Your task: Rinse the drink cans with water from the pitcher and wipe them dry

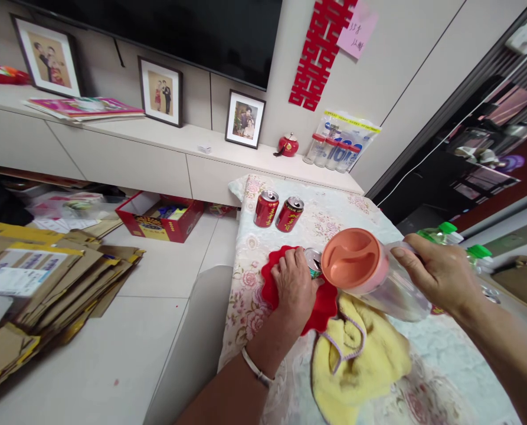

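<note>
Though apart, both hands [293, 289] [440, 268] with bent fingers [286, 264].

a home, most likely its living room: ahead of the left hand [295, 284] and right hand [442, 270], a wide tv [179, 32] sits above a long low cabinet [130, 154] lined with framed photos [161, 93], and red paper cutouts [318, 54] brighten the wall [391, 65]. a flowered tablecloth [249, 274] spreads beneath the hands; cardboard boxes [64, 295] lie on tiled floor [113, 354] to their left.
</note>
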The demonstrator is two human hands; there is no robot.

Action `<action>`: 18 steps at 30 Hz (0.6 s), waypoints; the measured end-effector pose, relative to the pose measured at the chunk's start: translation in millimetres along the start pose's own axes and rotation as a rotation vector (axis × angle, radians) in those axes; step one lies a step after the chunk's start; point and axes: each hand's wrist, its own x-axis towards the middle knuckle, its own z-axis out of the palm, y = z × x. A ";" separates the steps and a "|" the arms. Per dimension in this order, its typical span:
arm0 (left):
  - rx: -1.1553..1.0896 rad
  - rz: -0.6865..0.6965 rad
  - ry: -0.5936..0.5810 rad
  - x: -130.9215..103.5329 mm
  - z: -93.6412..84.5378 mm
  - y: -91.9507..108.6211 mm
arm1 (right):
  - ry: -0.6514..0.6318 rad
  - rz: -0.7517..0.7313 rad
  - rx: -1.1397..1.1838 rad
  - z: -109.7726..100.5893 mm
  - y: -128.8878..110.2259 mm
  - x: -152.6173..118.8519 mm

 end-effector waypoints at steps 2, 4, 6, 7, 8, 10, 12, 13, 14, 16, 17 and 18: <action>0.003 0.007 0.004 -0.1 1.3 -0.8 | 0.018 -0.033 -0.009 0.6 -0.1 -0.4; 0.001 0.009 0.000 0.0 2.1 -1.6 | 0.029 -0.052 -0.016 1.0 -0.5 -1.0; -0.002 0.011 -0.001 0.1 2.0 -2.0 | 0.032 -0.049 -0.017 1.5 -1.0 -1.7; -0.002 0.012 0.001 0.2 1.6 -2.0 | 0.032 -0.040 -0.017 1.7 -1.2 -2.0; 0.000 0.013 0.004 0.3 1.0 -1.9 | 0.029 -0.028 -0.014 2.1 -1.3 -2.4; 0.005 0.014 0.005 0.5 -0.4 -1.5 | 0.026 -0.005 -0.001 3.2 -1.2 -2.9; 0.011 0.013 0.004 0.9 -1.5 -1.0 | 0.026 0.020 0.020 4.4 -0.8 -3.2; 0.013 0.015 0.005 1.1 -1.9 -0.9 | 0.027 0.034 0.030 5.0 -0.6 -3.2; 0.016 0.016 0.004 1.2 -2.2 -0.8 | 0.027 0.049 0.040 5.5 -0.4 -3.2; 0.024 0.017 0.006 1.3 -2.5 -0.8 | 0.021 0.082 0.057 6.0 -0.5 -2.9; 0.028 0.019 0.008 1.3 -2.7 -0.9 | 0.018 0.096 0.065 6.2 -0.7 -2.7; 0.031 0.022 0.011 1.3 -2.9 -1.0 | 0.014 0.108 0.073 6.3 -1.0 -2.6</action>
